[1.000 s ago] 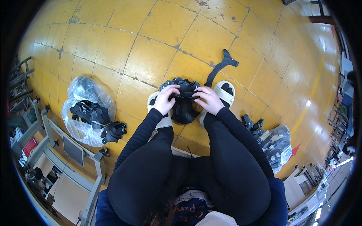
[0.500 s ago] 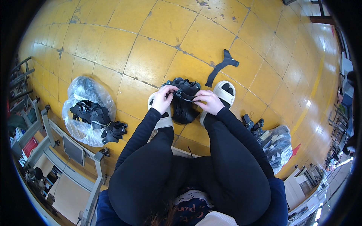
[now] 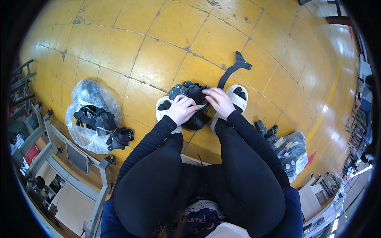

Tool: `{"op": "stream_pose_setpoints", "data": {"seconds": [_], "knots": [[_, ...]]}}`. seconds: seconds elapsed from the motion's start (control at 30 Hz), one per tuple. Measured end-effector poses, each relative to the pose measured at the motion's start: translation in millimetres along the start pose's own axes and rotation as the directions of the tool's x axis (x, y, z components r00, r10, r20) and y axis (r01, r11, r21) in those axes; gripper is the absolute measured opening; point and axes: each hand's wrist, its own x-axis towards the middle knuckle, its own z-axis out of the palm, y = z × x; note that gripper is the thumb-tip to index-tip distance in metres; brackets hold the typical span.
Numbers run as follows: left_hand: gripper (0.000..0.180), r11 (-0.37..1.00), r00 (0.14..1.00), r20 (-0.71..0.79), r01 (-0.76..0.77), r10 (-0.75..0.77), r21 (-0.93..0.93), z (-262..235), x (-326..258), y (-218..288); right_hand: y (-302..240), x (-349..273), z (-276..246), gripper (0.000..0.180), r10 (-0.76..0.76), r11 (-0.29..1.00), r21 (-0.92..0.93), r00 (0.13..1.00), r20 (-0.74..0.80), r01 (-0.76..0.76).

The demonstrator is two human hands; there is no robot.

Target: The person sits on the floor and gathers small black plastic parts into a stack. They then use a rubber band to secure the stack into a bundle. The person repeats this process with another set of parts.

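A bundle of black, flat fabric-like pieces [image 3: 189,92] rests on the floor between my feet. Over its near side, my left hand [image 3: 182,110] is closed in a pinch on a small pale strip [image 3: 202,106], which points toward the right hand. My right hand [image 3: 220,101] is at the bundle's right side, with its fingertips by the upper black pieces. Those fingers are slightly blurred, and whether they grip a piece cannot be made out. Below the hands, a smooth black part of the bundle [image 3: 195,122] shows.
One loose black curved piece [image 3: 230,71] lies beyond my right sandal [image 3: 240,89]. To the left, a clear plastic bag [image 3: 92,90] has black pieces spilling out. Another filled bag [image 3: 293,152] sits at the right. A grey metal frame [image 3: 75,183] stands at the lower left.
My left hand has moved down and right, now pinching the pale strip across the bundle. The right hand has lifted slightly up toward the upper pieces.
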Motion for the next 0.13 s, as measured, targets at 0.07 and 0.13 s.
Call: {"op": "stream_pose_setpoints", "data": {"seconds": [0.07, 0.13], "knots": [[0.019, 0.999, 0.999, 0.037, -0.031, 0.031, -0.014, 4.8, -3.8, 2.0, 2.5, 5.3, 0.2, 0.028, -0.017, 0.991, -0.13, 1.0, -0.019, 0.014], [0.019, 0.999, 0.997, 0.066, -0.038, 0.039, -0.028, 9.3, -7.8, 2.7, 5.5, 8.8, 0.6, 0.03, -0.027, 0.981, -0.194, 0.999, -0.028, 0.021]]}}
